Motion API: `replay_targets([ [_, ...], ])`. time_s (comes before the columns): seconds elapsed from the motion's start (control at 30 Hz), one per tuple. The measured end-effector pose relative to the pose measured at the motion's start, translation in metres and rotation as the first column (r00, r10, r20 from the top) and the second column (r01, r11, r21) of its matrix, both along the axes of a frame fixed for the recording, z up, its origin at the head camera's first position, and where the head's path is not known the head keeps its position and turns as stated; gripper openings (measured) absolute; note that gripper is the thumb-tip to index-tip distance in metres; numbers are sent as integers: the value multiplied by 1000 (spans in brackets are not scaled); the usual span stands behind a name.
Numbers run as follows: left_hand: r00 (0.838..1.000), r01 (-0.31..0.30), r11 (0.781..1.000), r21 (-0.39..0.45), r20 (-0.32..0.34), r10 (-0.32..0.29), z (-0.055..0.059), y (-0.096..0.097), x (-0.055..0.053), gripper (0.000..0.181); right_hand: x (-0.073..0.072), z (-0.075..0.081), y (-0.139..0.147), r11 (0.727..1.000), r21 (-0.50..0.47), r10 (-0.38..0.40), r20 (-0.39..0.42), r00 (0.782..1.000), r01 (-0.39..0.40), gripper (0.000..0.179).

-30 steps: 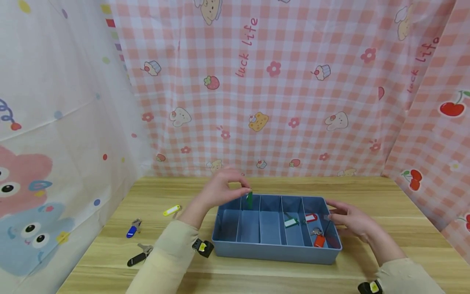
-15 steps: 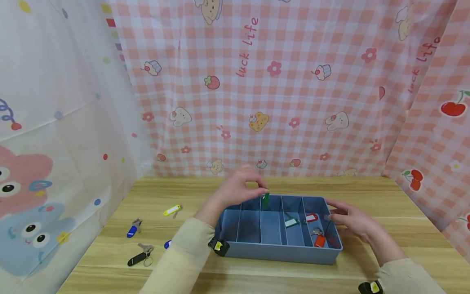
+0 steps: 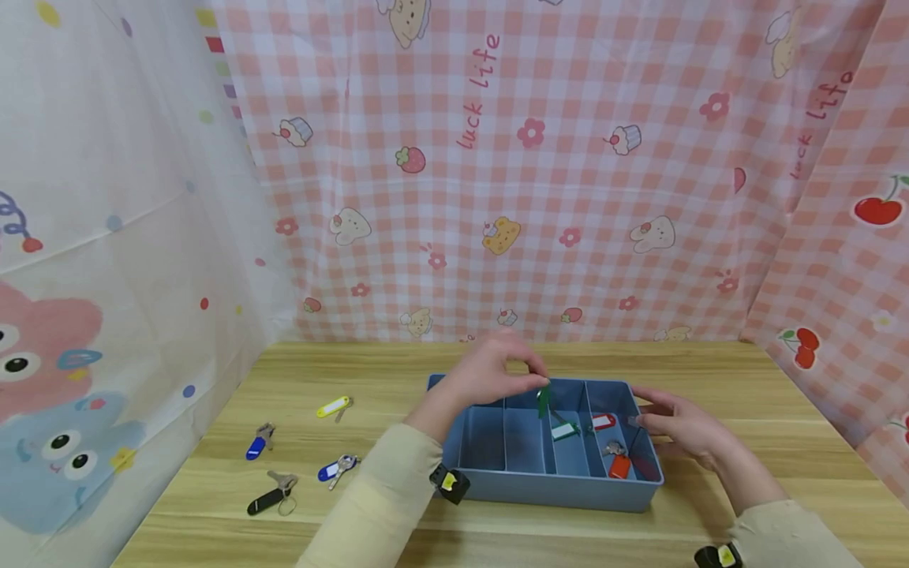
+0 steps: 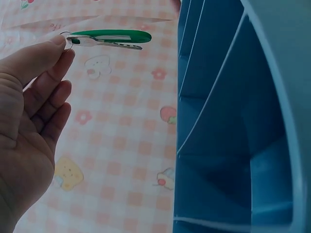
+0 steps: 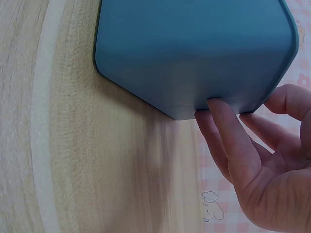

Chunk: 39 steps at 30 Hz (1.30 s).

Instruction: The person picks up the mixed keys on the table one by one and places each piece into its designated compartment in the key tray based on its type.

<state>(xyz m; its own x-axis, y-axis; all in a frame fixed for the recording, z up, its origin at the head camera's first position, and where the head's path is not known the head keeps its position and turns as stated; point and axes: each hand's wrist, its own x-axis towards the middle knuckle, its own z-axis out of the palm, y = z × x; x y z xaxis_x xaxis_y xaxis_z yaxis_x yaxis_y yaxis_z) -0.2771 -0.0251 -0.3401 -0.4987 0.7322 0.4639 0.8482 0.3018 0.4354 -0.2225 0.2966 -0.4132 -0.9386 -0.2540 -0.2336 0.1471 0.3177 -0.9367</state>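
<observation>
My left hand (image 3: 500,371) pinches the ring of a key with a green tag (image 3: 544,401) between thumb and forefinger. In the left wrist view the tag (image 4: 116,35) and its silver key stick out from the fingertips, the other fingers loosely bent. The tag hangs over the back of a blue divided box (image 3: 540,487), above the compartment where another green-tagged key (image 3: 565,431) lies. My right hand (image 3: 682,426) holds the box's right end. Its thumb is over the rim, and its fingers (image 5: 228,131) lie against the outer wall.
Red-tagged (image 3: 603,422) and orange-red-tagged keys (image 3: 619,465) lie in the rightmost compartment. Left of the box, on the wooden table (image 3: 213,489), are keys with a yellow tag (image 3: 333,406), a black tag (image 3: 266,502) and blue tags (image 3: 256,448). Patterned cloth (image 3: 533,181) hangs behind.
My left hand has moved right along the back of the box, carrying the green-tagged key. A blue-tagged key on the table has come out from behind the sleeve. My right hand has stayed put.
</observation>
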Motion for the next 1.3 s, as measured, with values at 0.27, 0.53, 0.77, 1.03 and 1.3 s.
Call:
replay_targets([
  [0.27, 999, 33, 999, -29, 4, -33, -2, 20, -1, 5, -1, 0, 0, 1000, 14, -1, -5, 1000, 1, 67],
  [0.53, 996, 91, 995, -46, 18, -91, -1, 32, -1, 6, -1, -1, 0, 1000, -1, 1, -7, 1000, -1, 68],
  [0.77, 992, 120, 989, -83, -15, -122, -6, 38, -3, 4, 0, -1, 1, 1000, 6, 6, -11, 1000, -6, 67],
  [1.03, 995, 102, 987, -127, -1, -103, -10, 41, -1, 4, -1, -1, 1, 1000, 4, 11, -12, 1000, -11, 68],
  [1.3, 998, 65, 986, -155, 9, -64, -15, 45, -1, 4, 0, -1, 0, 1000, 0, 14, -12, 1000, -14, 68],
])
